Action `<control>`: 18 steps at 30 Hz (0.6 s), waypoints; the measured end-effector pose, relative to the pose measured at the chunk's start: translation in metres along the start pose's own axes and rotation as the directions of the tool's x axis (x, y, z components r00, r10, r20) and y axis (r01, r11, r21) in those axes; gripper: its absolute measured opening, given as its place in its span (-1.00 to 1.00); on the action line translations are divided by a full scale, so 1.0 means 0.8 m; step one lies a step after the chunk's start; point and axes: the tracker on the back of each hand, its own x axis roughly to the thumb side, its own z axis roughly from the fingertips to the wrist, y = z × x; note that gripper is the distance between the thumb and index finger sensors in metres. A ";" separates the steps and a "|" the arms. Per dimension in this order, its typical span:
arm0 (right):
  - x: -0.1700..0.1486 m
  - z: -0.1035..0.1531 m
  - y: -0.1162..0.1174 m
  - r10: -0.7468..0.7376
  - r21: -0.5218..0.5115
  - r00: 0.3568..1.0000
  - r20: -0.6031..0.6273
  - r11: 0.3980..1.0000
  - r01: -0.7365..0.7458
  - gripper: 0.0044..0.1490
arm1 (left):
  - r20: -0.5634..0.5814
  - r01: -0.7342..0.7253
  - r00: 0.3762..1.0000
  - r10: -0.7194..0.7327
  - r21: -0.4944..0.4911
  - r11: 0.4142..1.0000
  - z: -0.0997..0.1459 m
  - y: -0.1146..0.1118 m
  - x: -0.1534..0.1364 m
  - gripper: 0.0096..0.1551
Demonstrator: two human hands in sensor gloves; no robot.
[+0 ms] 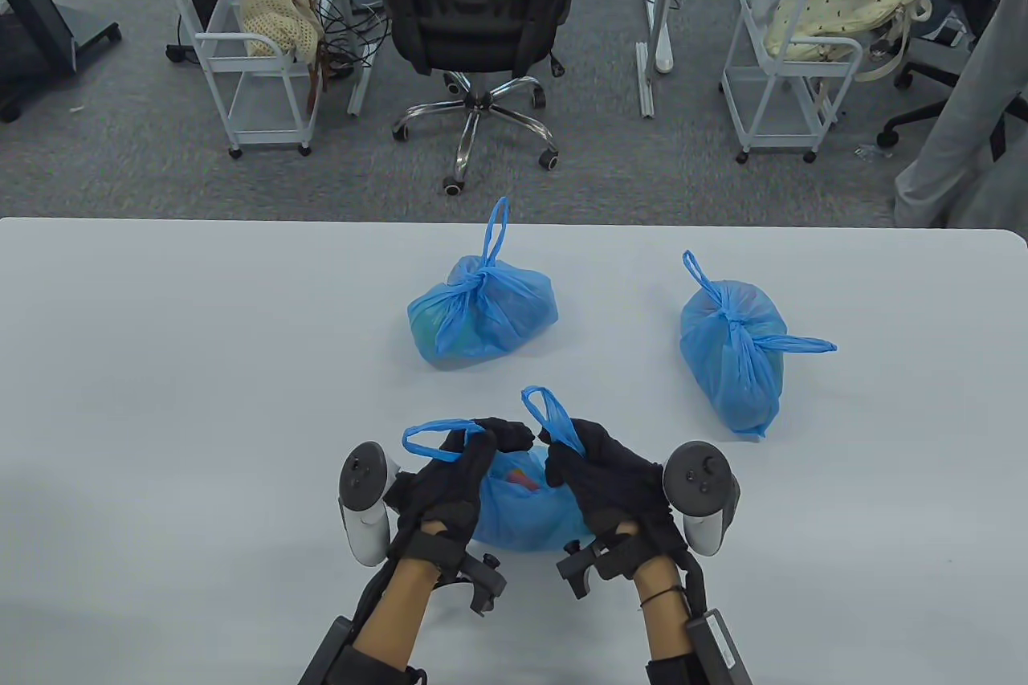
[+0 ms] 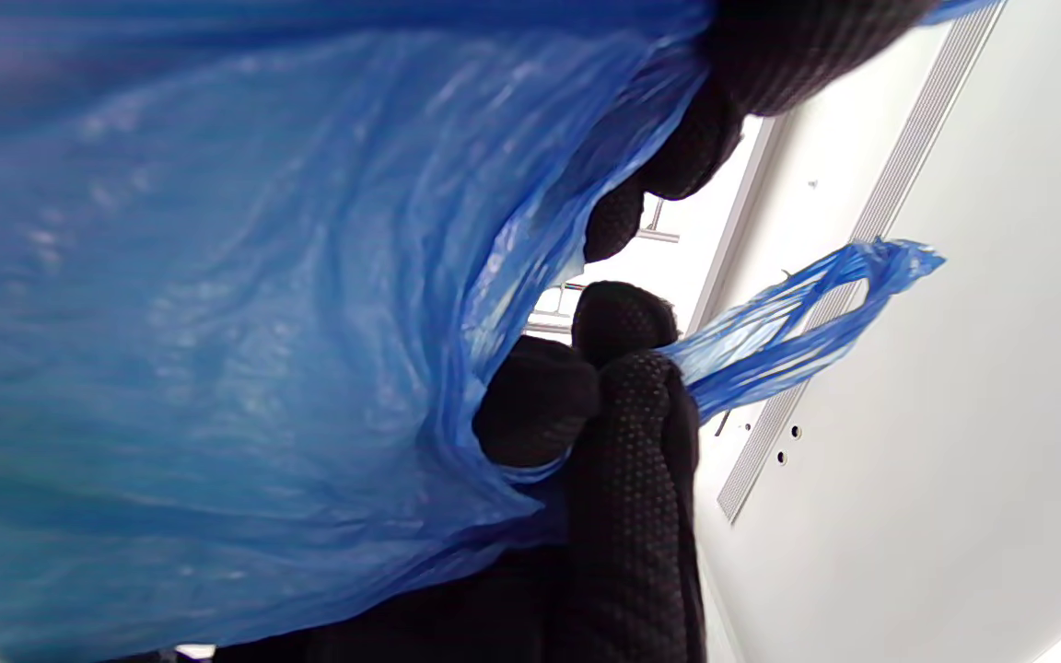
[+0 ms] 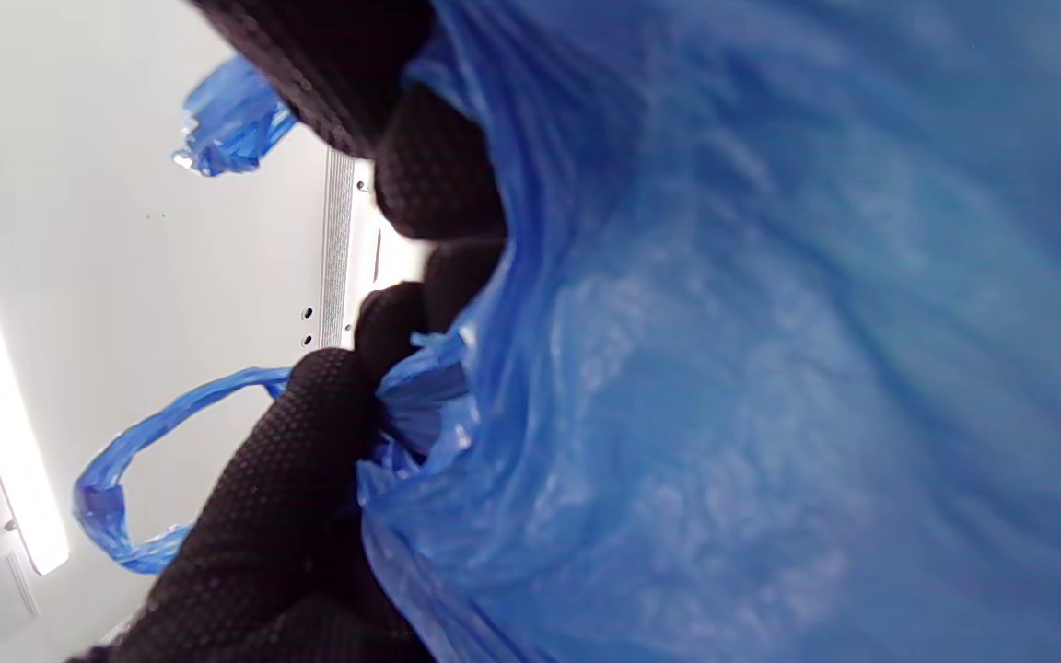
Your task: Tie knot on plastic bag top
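- Table view: bright, even overhead light; the white counter [image 1: 161, 396] shows only faint, soft shadows, and the picture is sharp throughout.
- Left wrist view: the blue bag [image 2: 217, 322] fills the frame, close and blurred, glowing where light passes through it; the gloved fingers [image 2: 623, 442] are in focus.
- Right wrist view: a ceiling light strip [image 3: 1, 433] glares white; the nearby plastic is soft and blurred.

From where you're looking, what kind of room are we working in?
Most likely an office or lab workspace. Beyond the white table stand a black swivel office chair on grey carpet, white rolling carts holding bags, and desk legs with trailing cables.
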 end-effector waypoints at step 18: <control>0.008 -0.001 0.008 0.053 0.058 0.996 0.067 0.997 -0.057 -0.42 | 0.103 0.687 0.713 -0.693 0.095 0.721 -0.002 -0.040 0.025 -0.62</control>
